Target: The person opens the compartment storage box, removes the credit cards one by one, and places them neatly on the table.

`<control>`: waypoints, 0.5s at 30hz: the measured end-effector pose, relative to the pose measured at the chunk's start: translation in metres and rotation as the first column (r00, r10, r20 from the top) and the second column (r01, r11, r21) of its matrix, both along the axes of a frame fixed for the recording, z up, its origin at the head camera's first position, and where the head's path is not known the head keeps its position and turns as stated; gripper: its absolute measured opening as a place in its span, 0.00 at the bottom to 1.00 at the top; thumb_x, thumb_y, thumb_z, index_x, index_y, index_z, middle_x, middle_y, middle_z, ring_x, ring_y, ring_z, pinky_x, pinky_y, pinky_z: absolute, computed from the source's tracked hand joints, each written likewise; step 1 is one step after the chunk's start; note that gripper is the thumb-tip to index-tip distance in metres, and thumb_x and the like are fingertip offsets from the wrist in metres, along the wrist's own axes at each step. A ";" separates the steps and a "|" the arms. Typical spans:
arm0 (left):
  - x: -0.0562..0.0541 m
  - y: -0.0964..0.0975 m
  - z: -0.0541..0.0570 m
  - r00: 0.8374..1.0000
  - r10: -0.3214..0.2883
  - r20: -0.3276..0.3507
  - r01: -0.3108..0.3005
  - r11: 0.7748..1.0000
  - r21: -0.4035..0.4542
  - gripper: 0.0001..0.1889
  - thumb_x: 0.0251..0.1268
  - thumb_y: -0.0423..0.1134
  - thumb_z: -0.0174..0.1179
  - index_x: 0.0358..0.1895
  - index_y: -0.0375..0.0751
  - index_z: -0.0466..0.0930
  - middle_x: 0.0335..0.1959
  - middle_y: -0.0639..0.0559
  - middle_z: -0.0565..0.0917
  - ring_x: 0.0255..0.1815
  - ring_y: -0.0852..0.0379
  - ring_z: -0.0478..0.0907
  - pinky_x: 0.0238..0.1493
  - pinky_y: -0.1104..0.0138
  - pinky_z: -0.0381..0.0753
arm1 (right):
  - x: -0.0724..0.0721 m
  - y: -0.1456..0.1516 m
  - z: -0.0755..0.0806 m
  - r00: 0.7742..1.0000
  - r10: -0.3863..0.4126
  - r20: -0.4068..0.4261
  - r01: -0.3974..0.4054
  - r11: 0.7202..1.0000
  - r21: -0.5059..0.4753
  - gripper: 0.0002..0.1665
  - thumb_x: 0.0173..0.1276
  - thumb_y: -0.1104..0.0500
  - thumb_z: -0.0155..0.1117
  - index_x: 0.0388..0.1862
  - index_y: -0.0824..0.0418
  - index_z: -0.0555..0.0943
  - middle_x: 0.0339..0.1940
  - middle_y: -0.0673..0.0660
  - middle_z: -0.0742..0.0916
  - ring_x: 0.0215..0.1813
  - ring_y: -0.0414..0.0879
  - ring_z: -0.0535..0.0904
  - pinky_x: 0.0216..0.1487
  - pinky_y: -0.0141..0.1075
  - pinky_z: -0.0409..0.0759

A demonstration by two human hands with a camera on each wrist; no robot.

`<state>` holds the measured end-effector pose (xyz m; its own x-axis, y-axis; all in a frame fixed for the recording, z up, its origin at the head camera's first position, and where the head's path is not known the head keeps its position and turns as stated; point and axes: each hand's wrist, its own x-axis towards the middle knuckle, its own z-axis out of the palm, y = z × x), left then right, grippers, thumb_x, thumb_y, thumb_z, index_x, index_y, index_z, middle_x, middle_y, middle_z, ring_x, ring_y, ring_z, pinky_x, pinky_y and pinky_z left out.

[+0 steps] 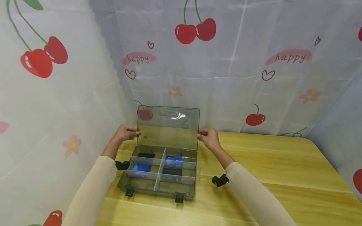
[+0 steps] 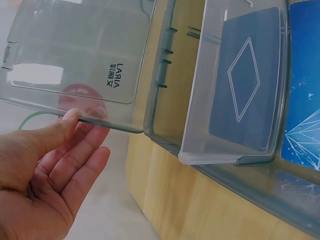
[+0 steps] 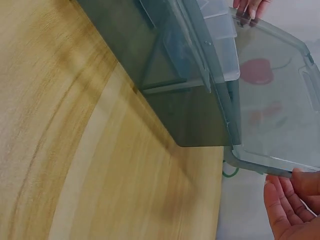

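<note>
A smoky see-through plastic case (image 1: 195, 185) lies on the table with its lid (image 1: 169, 135) raised upright at the back. My left hand (image 1: 125, 133) pinches the lid's left edge; in the left wrist view, the thumb (image 2: 65, 122) is on the near face and the fingers are behind. On the opposite side, my right hand (image 1: 210, 137) pinches the right edge between thumb and fingers. Pale dividers (image 1: 161, 168) split the case into compartments. Two hold blue flat packs, one at the left (image 1: 141, 169) and one at the right (image 1: 174, 161); dark flat packs (image 1: 146, 155) lie in two others.
Two black latches (image 1: 179, 197) hang at the case's front edge. The wood-grain table (image 1: 268, 169) extends to the right. A cherry-print curtain (image 1: 226, 78) stands close behind the lid and along the left side. A black wrist mount (image 1: 220, 180) sits at each cuff.
</note>
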<state>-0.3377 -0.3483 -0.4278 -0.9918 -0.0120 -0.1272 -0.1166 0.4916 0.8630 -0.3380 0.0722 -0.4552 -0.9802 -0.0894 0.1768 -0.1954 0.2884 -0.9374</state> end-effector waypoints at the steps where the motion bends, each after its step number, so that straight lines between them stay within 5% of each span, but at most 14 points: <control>1: 0.000 0.000 -0.001 1.000 -0.001 0.002 0.001 1.000 0.004 0.19 0.74 0.32 0.61 0.60 0.20 0.78 0.57 0.28 0.82 0.51 0.41 0.86 0.56 0.48 0.80 | 0.000 0.000 -0.002 1.000 0.001 0.011 -0.001 1.000 -0.012 0.12 0.67 0.75 0.66 0.48 0.79 0.84 0.40 0.71 0.89 0.39 0.59 0.89 0.38 0.35 0.87; 15: 0.002 0.008 -0.011 1.000 -0.020 0.008 0.020 1.000 0.014 0.18 0.75 0.28 0.58 0.60 0.19 0.77 0.52 0.29 0.84 0.51 0.38 0.85 0.53 0.50 0.83 | 0.002 0.002 -0.014 0.994 0.031 0.106 -0.025 0.998 -0.053 0.14 0.70 0.74 0.63 0.53 0.80 0.82 0.46 0.72 0.88 0.39 0.56 0.89 0.39 0.37 0.87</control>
<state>-0.3354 -0.3408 -0.4385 -0.9908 0.0096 -0.1353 -0.1139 0.4820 0.8687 -0.3359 0.0742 -0.4688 -0.9909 -0.1106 0.0760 -0.1004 0.2351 -0.9668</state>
